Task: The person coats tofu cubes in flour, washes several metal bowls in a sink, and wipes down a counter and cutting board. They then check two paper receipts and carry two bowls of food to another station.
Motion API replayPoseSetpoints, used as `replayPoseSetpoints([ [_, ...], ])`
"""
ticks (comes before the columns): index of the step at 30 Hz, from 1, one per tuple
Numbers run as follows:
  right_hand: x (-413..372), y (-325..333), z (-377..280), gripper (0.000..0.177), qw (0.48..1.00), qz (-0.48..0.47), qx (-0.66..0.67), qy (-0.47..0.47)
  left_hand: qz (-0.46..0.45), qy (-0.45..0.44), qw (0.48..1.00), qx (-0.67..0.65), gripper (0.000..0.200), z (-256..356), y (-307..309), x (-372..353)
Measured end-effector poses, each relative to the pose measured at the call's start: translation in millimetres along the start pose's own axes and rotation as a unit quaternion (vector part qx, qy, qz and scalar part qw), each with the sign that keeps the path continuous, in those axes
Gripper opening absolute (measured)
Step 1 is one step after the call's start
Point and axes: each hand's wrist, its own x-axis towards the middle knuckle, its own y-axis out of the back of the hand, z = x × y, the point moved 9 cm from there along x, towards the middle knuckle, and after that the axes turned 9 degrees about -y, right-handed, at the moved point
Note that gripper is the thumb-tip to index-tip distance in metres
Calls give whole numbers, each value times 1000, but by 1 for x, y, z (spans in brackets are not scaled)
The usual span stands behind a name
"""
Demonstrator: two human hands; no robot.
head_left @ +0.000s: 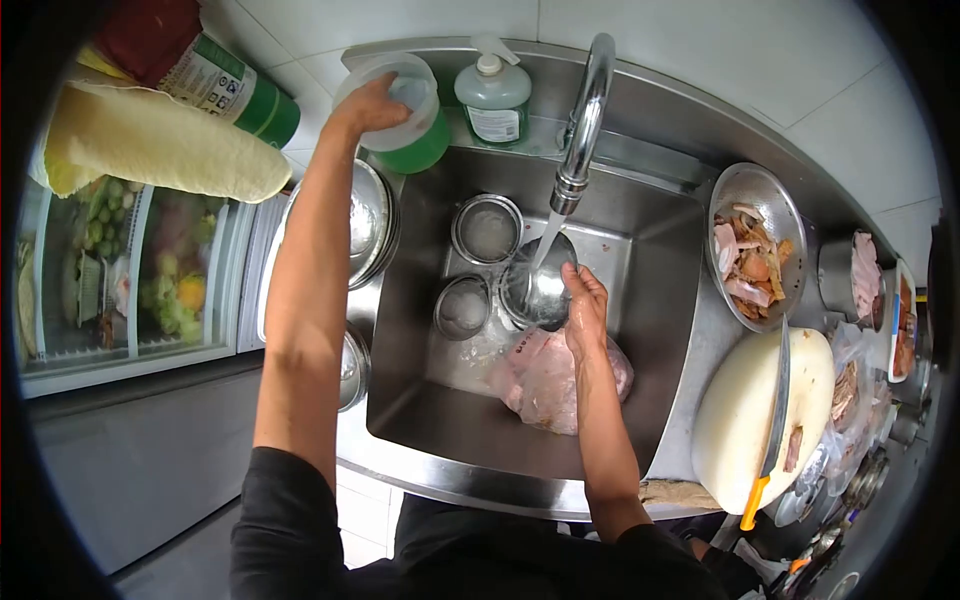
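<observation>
Left arm [312, 290] outstretched, left hand [372, 108] higher; right arm [606, 430] forward, right hand [587, 302] gripping.

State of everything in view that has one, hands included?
Faucet: running
Metal bowl: under the stream, held
Right hand: gripping that bowl
Left hand: at the tub's mouth
Tub: open, green lower part
Pump bottle: upright
Bagged meat: lying in sink
Knife: blade bare, on white board
Colander: holding meat pieces

Black short sleeves; plain dark cloth; bare forearms; bare hands [588, 305].
</observation>
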Motion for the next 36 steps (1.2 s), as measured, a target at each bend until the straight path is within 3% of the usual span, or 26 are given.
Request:
replayPoseSetpoints([
  [2, -4, -8, -2, 19, 996, -45, 74, -37, -39, -7, 999, -9, 73, 1, -6, 0],
  [5, -4, -5, -5, 19, 995, -28, 86, -34, -94, 28, 995, 19, 74, 17, 0, -10],
  [7, -9, -4, -11, 18, 995, 2, 93, -38, 2, 88, 993, 78, 68, 14, 17, -13],
  [8, -11, -1, -12, 18, 994, 30, 98, -44, 0, 85, 993, 77, 68, 19, 20, -16],
  [10, -5, 1, -7, 18, 991, 2, 120, -50, 193, 106, 975, 11, 60, 27, 68, -36],
  [11, -2, -3, -5, 17, 988, -30, 142, -54, 223, 113, 966, -58, 58, 39, 86, -52],
  [14, -5, -5, -10, 15, 988, -3, 142, -62, 266, 105, 912, -294, 63, 86, 97, -112],
  [16, -6, -7, -10, 15, 992, -4, 117, -41, 252, 92, 898, -350, 65, 121, 64, -152],
  [17, -5, -8, -11, 15, 996, -6, 90, -19, 294, 16, 916, -273, 70, 153, 56, -169],
  [18, -3, -9, -4, 15, 996, -5, 89, -16, 161, 44, 903, -396, 69, 173, 14, -177],
  [20, -4, -13, 4, 25, 998, -13, 27, 56, 29, 111, 883, -456, 65, 206, -59, -199],
  [22, -26, -16, 0, 23, 999, -6, 19, 43, 135, 5, 938, -319, 55, 219, -71, -196],
  [23, -33, -20, -5, 21, 998, 1, -56, 36, 134, 7, 938, -318, 55, 208, -91, -185],
  [25, -38, -18, 0, 19, 973, 30, -223, 42, 141, 90, 935, -312, 43, 176, -123, -166],
  [26, -38, -16, 6, 19, 973, 29, -226, 41, 142, 93, 935, -313, 43, 180, -123, -172],
  [28, -36, -16, -7, 22, 975, 38, -162, 146, 113, 4, 951, -286, 35, 213, -109, -179],
  [29, -38, -12, -3, 29, 974, 7, -220, 50, 177, -39, 970, -160, 33, 231, -79, -191],
  [30, -37, -12, 5, 29, 974, 6, -221, 45, 173, -35, 971, -160, 33, 221, -82, -188],
  [31, -34, -5, 10, 29, 983, 31, -173, 55, -8, 18, 966, -258, 33, 201, -121, -174],
  [32, -32, 0, 9, 30, 988, 56, -125, 70, -183, 67, 918, -345, 33, 192, -154, -175],
  [33, -39, -8, -2, 30, 998, 15, -27, 57, -206, 266, 724, -602, 37, 182, -175, -191],
  [34, -36, -19, -11, 30, 998, 7, -29, 63, -197, 264, 726, -604, 37, 178, -209, -195],
  [36, -46, -23, -23, 29, 989, 40, -5, 143, -53, 430, 468, -770, 51, 179, -322, -257],
])
